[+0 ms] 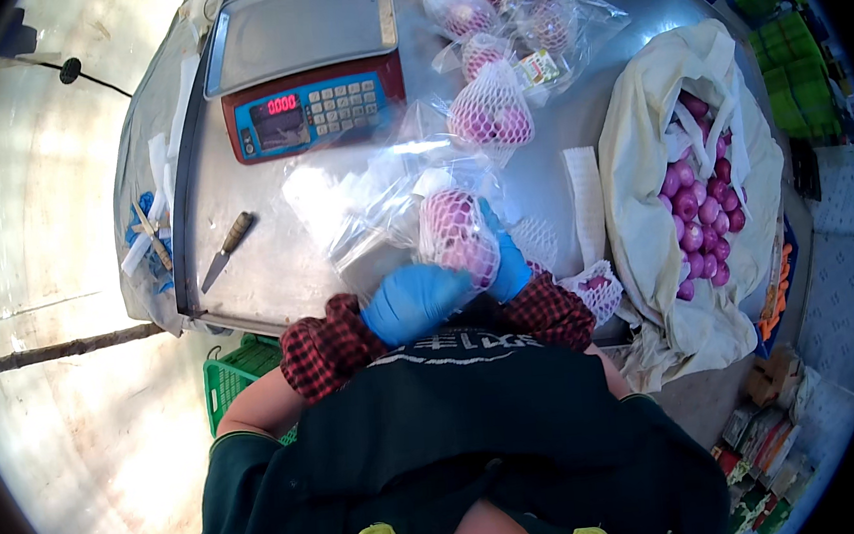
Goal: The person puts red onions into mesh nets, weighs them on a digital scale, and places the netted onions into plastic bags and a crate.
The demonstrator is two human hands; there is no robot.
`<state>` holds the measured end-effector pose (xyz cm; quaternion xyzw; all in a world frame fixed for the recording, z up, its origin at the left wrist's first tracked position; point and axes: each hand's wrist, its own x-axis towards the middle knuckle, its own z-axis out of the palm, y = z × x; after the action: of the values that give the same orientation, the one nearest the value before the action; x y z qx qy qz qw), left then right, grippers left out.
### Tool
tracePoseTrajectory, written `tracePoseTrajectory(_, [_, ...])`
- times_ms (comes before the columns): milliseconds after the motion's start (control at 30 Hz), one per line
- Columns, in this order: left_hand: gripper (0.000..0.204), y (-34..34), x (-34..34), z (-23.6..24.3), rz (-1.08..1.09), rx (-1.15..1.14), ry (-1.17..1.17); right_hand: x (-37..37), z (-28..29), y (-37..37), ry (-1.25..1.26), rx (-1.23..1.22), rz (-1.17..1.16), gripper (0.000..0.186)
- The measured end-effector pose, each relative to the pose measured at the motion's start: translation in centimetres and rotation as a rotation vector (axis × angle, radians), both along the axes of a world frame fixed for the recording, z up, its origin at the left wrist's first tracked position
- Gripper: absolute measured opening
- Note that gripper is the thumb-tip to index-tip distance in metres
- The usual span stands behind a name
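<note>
My left hand [415,302] and my right hand [504,251], both in blue gloves, hold a white-netted bundle of red onions [456,230]. The left lies across its lower end, fingertips partly hidden; the right grips its right side from behind. Crumpled clear plastic bags [347,203] lie just beyond, on the steel table [268,280]. Right of my hands are a loose white net [535,238], another netted bundle [600,294] and a pale strip of netting [585,204].
A red-and-blue scale [344,108] with a steel pan stands at back left, near a wooden-handled knife [227,249]. Bagged netted bundles [490,111] lie behind. A cloth sack of onions [700,230] fills the right side. A green crate [231,383] sits below the left edge.
</note>
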<state>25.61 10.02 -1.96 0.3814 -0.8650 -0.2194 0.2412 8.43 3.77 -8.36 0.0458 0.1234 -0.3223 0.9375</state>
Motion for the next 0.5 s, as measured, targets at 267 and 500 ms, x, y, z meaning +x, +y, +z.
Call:
tracePoseTrajectory(267, [0.019,-11.1,-0.2,9.1,0.389,0.339,0.539,-4.3,11.9,-0.6,1.17,-1.18,0.265,0.068])
tracePoseTrajectory(500, [0.024,-29.6,2.4,9.6,0.169,0.31,0.061,-6.9,20.6,-8.4,2.258,-2.538,-0.331,0.026])
